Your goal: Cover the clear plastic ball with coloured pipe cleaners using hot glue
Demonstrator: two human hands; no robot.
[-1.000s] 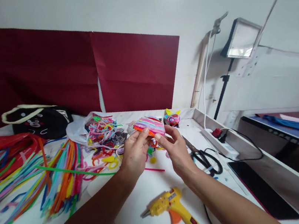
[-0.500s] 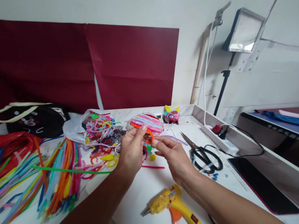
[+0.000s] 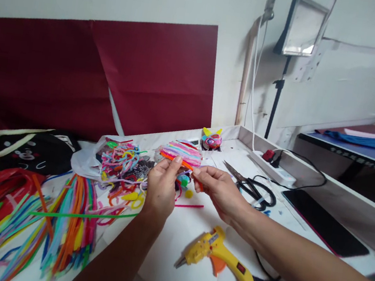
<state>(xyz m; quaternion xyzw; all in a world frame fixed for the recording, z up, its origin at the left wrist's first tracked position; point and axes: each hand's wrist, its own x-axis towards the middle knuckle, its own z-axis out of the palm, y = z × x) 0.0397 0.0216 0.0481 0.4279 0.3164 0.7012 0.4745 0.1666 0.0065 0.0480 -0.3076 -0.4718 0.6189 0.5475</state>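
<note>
My left hand (image 3: 161, 188) holds up a striped pad of wound pipe cleaners (image 3: 182, 152), mostly pink with blue and yellow bands, above the white table (image 3: 190, 235). An orange pipe cleaner (image 3: 179, 162) runs along the pad's lower edge. My right hand (image 3: 218, 190) pinches the free end of that orange piece just right of the pad, fingers closed. Small pom-poms (image 3: 185, 188) lie on the table under both hands.
Long pipe cleaners (image 3: 20, 223) fan across the left. A tangle of cut pieces (image 3: 122, 163) lies on a plastic bag. A yellow glue gun (image 3: 219, 258), scissors (image 3: 254, 188), power strip (image 3: 275, 167), black tablet (image 3: 323, 222), small finished figure (image 3: 211, 140) and black bag (image 3: 27, 152) surround the hands.
My right hand left the pad's right end and took hold of the orange pipe cleaner, drawing it along the lower edge. The view drifted slightly right and down.
</note>
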